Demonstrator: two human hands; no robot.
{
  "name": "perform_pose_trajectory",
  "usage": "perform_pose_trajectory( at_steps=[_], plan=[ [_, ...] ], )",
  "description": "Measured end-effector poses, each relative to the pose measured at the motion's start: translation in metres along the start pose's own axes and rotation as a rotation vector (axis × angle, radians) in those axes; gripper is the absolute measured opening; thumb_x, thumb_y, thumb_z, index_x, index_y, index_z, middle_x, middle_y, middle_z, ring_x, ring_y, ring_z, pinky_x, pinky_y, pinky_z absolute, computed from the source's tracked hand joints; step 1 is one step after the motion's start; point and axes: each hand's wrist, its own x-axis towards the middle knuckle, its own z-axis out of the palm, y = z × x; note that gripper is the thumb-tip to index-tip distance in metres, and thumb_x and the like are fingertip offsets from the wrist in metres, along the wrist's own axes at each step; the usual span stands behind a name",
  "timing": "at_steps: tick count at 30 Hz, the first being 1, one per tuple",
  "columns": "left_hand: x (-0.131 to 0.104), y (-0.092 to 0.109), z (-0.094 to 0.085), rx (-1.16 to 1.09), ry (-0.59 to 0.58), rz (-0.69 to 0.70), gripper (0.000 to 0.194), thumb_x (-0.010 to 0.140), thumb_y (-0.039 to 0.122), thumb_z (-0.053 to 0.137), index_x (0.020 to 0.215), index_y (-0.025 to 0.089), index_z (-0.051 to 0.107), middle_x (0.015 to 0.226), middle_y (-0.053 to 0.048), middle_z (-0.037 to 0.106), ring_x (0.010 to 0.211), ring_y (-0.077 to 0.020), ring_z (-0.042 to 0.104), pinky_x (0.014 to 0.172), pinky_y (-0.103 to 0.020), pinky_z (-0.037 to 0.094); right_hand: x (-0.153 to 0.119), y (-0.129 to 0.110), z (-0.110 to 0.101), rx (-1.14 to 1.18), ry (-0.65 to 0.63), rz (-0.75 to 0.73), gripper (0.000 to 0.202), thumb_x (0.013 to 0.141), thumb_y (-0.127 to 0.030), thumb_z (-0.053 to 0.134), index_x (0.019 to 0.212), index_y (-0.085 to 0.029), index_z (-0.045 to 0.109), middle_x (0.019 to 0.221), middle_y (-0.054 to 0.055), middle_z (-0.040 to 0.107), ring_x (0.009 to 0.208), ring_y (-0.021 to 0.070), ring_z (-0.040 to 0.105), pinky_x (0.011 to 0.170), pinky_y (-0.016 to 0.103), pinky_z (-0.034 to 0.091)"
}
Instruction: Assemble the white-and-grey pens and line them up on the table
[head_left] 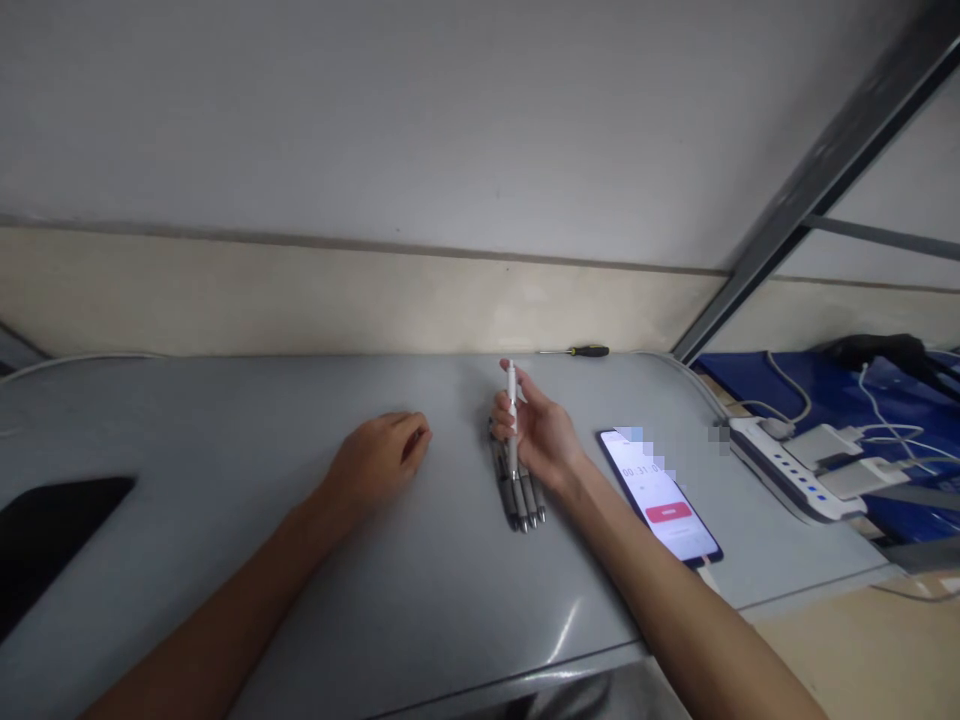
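Note:
My right hand [551,432] is closed around a white pen [513,400], which points up with its clicker end at the top. Beneath and just in front of that hand, several grey-gripped pens [525,500] lie side by side on the grey table [420,610], their tips toward me. The hand covers part of them. To the left, my left hand [382,455] rests on the tabletop with its fingers curled in loosely, and nothing shows in it. A gap separates it from the pens.
A phone [660,500] showing a timer lies right of my right forearm. Farther right sits a power strip [795,470] with plugged-in chargers and cables. A screwdriver [589,351] lies along the wall. At the left edge is a black flat object [60,540].

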Motion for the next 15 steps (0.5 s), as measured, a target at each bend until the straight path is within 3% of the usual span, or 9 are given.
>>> perform_pose_trajectory(
  at_steps=[7, 11, 15],
  plan=[
    [0.0, -0.001, 0.002, -0.003, 0.022, 0.024, 0.023, 0.092, 0.028, 0.038, 0.077, 0.02, 0.054, 0.075, -0.002, 0.06, 0.071, -0.0175, 0.055, 0.068, -0.03, 0.039, -0.002, 0.014, 0.007, -0.047, -0.015, 0.109, 0.032, 0.096, -0.026, 0.047, 0.128, -0.024, 0.048, 0.094, 0.005, 0.065, 0.081, 0.0162, 0.066, 0.073, 0.029, 0.053],
    [0.0, 0.003, 0.001, -0.065, 0.05, 0.104, 0.026, 0.094, 0.031, 0.038, 0.079, 0.02, 0.055, 0.078, -0.003, 0.06, 0.077, -0.0189, 0.055, 0.074, -0.032, 0.042, -0.004, 0.016, 0.008, -0.071, -0.043, 0.15, 0.036, 0.097, -0.043, 0.048, 0.125, -0.021, 0.052, 0.101, 0.008, 0.066, 0.089, 0.0175, 0.065, 0.085, 0.032, 0.051],
    [0.0, 0.005, -0.001, -0.093, 0.054, 0.171, 0.023, 0.095, 0.033, 0.042, 0.091, 0.019, 0.06, 0.087, -0.005, 0.063, 0.086, -0.0211, 0.056, 0.082, -0.036, 0.044, -0.005, 0.013, 0.008, -0.144, -0.045, 0.17, 0.047, 0.093, -0.058, 0.046, 0.119, -0.019, 0.058, 0.104, 0.01, 0.066, 0.089, 0.0185, 0.064, 0.084, 0.033, 0.051]
  ],
)
